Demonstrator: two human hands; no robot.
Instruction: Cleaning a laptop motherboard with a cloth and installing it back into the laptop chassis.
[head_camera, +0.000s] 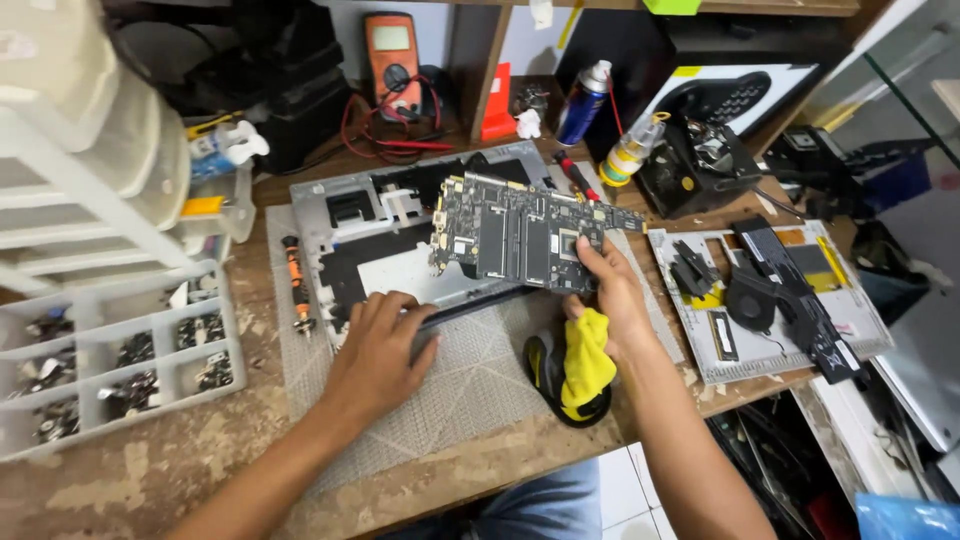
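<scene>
Above the open laptop shell, a dark circuit board hangs tilted, lifted clear of the base and pinched at its lower right corner by the right hand, whose fingers are closed on the board's edge. The left hand lies flat on the shell's front edge, fingers spread and gripping nothing, seemingly steadying it on the grey mat. Judging by this, the board-handling step is under way; any further move calls for a steady, level grip by the edges. An orange screwdriver lies left of the shell, a parts tray further left, and a yellow cloth just under the right wrist.
</scene>
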